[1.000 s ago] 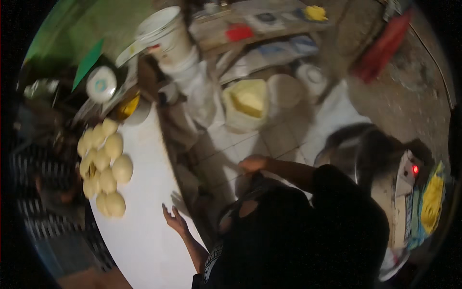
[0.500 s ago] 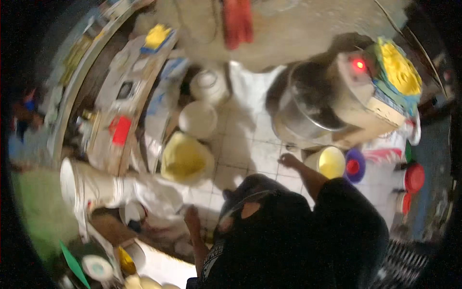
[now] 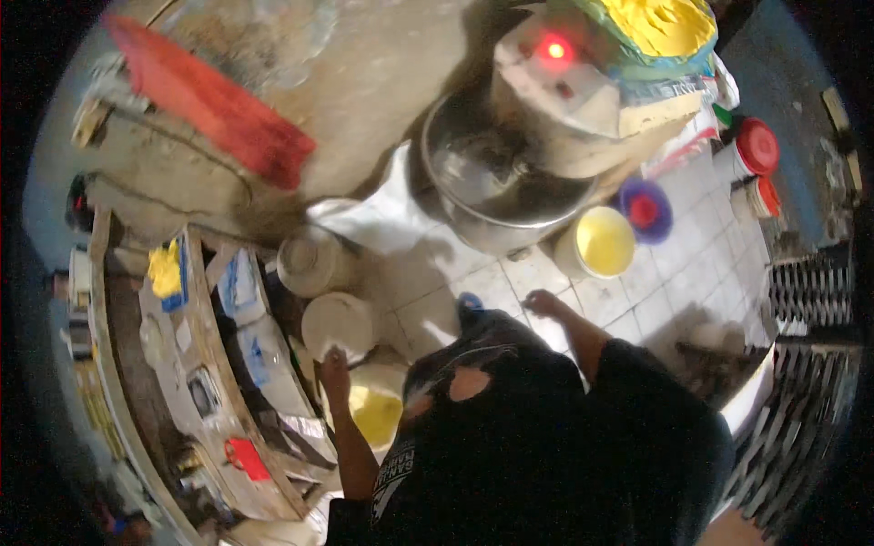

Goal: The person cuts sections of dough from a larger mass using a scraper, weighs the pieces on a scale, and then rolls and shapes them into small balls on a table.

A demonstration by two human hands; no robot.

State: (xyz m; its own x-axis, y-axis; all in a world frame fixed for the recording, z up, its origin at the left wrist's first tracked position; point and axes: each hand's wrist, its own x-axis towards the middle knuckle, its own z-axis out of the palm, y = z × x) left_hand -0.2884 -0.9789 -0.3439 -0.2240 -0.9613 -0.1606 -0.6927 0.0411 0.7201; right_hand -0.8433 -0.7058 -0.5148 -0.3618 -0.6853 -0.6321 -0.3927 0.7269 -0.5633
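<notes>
My left hand point(image 3: 335, 364) hangs beside a white lidded bucket point(image 3: 339, 320), its wrist passing over the edge of a tub of yellow stuff point(image 3: 375, 414); I cannot tell whether it touches either. Out in front of my body, my right hand point(image 3: 543, 304) is above the white tiled floor, nearest to a white bucket with yellow contents point(image 3: 604, 242). Nothing shows in either hand, and the fingers are too small and blurred to read. Ahead stands a wide steel bowl point(image 3: 510, 217) under a pale machine point(image 3: 555, 86) with a glowing red light.
To the left is a wooden shelf unit point(image 3: 246, 400) with a red item point(image 3: 247, 460) and a yellow bundle point(image 3: 166, 270). A purple basin point(image 3: 648, 211) and a red-lidded tub point(image 3: 757, 146) stand right. Dark slatted crates point(image 3: 801, 400) are at far right. A red board point(image 3: 218, 105) lies far left.
My view has turned left, so the bowl, machine and buckets sit differently in it. The shelf has swung lower left. My left hand has come nearer the lidded bucket; my right hand stays in front of me.
</notes>
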